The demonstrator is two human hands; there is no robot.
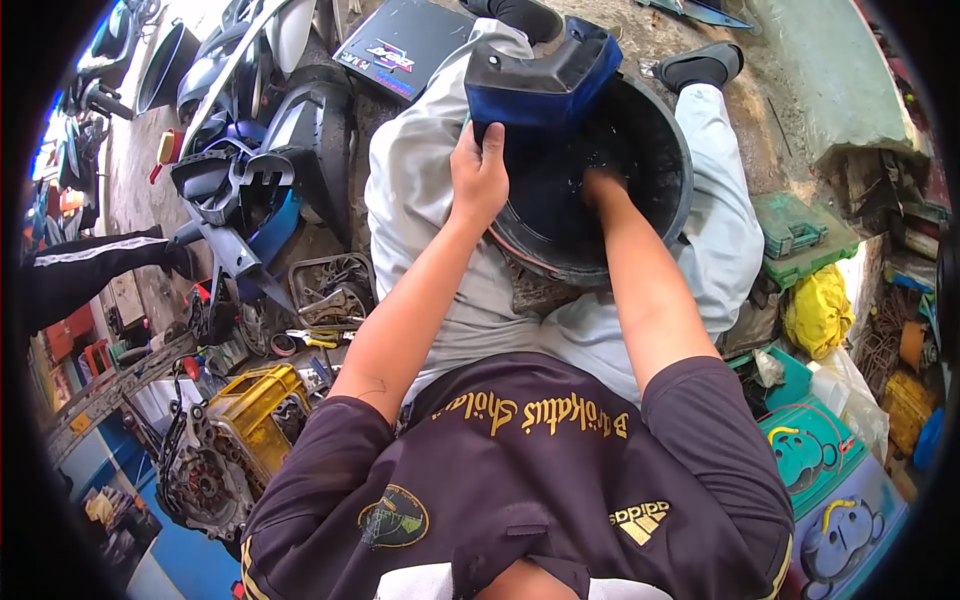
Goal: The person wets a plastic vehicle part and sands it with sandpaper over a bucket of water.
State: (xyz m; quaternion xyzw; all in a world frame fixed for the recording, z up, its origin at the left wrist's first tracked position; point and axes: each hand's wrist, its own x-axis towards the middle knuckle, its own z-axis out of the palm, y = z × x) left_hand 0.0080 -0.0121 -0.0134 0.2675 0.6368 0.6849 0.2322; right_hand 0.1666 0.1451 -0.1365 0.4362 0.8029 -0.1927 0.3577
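Note:
My left hand [480,175] is closed on the near left corner of a glossy dark blue and black plastic motorcycle panel [540,85]. Its thumb lies on the panel and the other fingers are mostly hidden. The panel is tilted over the far left rim of a round black tub [683,165], which stands between my legs. Inside the tub is my right hand [603,187], low and blurred against the dark interior, its fingers not visible. Small pale specks show near that hand; I cannot make out whether it holds anything.
Motorcycle fairings [310,140] lie on the left, below a dark flat case [400,45]. A yellow crate [255,405] and an engine part [205,475] are lower left. On the right are a green toolbox [800,230], a yellow bag [820,310] and a concrete ledge [840,80]. Another person's leg [95,265] reaches in from the left.

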